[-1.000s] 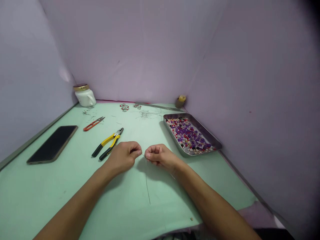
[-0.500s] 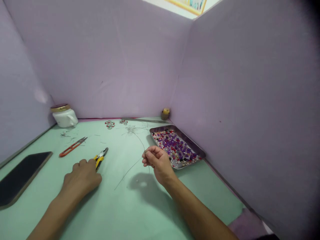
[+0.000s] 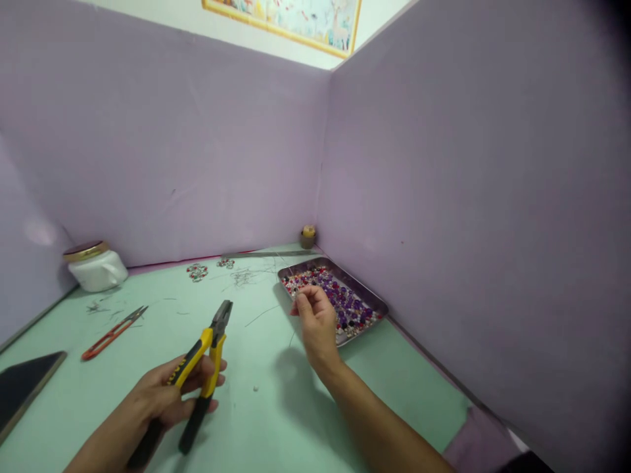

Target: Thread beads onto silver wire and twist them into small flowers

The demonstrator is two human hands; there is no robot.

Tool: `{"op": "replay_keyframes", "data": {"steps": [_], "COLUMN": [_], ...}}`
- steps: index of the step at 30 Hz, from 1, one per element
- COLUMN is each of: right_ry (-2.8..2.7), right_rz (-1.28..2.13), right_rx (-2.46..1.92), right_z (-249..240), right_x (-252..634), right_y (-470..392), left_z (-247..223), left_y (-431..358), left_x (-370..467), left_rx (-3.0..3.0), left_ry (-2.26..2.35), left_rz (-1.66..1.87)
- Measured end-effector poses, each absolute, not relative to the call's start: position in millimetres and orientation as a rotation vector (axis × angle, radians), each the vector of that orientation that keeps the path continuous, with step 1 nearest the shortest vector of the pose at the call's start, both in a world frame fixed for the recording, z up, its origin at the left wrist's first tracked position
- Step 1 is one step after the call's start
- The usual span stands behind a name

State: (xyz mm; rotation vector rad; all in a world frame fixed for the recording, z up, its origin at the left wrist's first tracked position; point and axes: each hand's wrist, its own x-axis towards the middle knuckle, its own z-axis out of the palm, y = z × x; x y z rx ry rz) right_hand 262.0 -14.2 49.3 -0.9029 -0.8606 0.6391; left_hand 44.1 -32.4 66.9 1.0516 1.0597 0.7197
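Yellow-and-black pliers [image 3: 215, 348] are gripped by the handles in my left hand [image 3: 170, 394], raised over the table with their jaws pointing up and away. My right hand [image 3: 318, 325] is closed in a pinch on a thin wire [image 3: 261, 316], in front of the bead tray's near left side. One wire end stretches left from the fingertips and another hangs below them. The metal tray [image 3: 362, 288] holds many small purple, red, black and pale beads [image 3: 348, 303]. A small pale bead [image 3: 256, 389] lies on the table between my hands.
Orange-handled snips [image 3: 114, 334] and a dark phone-like slab [image 3: 27, 387] lie at left. A lidded white jar [image 3: 98, 268] stands behind them. Beaded wire pieces [image 3: 197, 272], wire scraps [image 3: 241, 277] and long rods [image 3: 266, 254] lie near the back wall, beside a small pot [image 3: 308, 238].
My left hand has taken the pliers up off the table and turned palm upward around the handles. My right hand still pinches the wire. The view has shifted up and to the right.
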Motion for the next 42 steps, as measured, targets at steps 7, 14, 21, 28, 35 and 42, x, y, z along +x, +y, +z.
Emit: {"op": "replay_keyframes", "data": {"steps": [7, 14, 21, 28, 35, 42], "right_ry": [-1.068, -1.195, -1.286, -1.312, -1.508, -1.491], "right_rz": [0.616, 0.522, 0.467, 0.467, 0.341, 0.360], "right_rx": [-0.941, -0.948, -0.965, -0.930, -0.850, -0.826], "right_z": [39, 34, 38, 38, 39, 35], "right_x": [249, 244, 245, 245, 254, 252], "right_y": [-22, -25, -29, -27, -25, -26], "left_z": [66, 62, 58, 57, 63, 54], "left_y": [-51, -56, -49, -47, -49, -53], "left_x": [88, 97, 99, 96, 86, 90], "left_rx": [0.805, 0.773, 0.734, 0.762, 0.907, 1.066], "left_ry": [1.046, 1.115, 1.259, 1.291, 1.208, 1.187], "left_rz": [0.627, 0.702, 0.678, 0.591, 0.575, 0.455]}}
